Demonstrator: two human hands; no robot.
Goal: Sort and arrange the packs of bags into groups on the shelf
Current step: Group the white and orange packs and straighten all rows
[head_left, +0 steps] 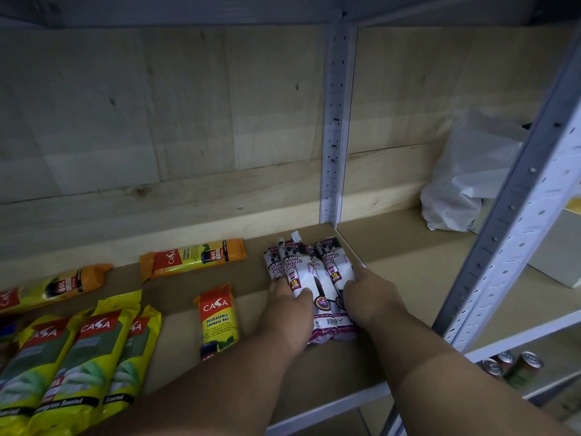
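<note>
Both hands press on the white packs (309,278), which lie side by side at the right edge of the shelf (361,360). The left hand (289,306) grips them from the left, the right hand (367,297) from the right. Yellow packs (78,357) lie near the front left corner.

Dim, bluish light with dark upper corners; wide-angle bending at the edges, slight softness throughout.
</note>
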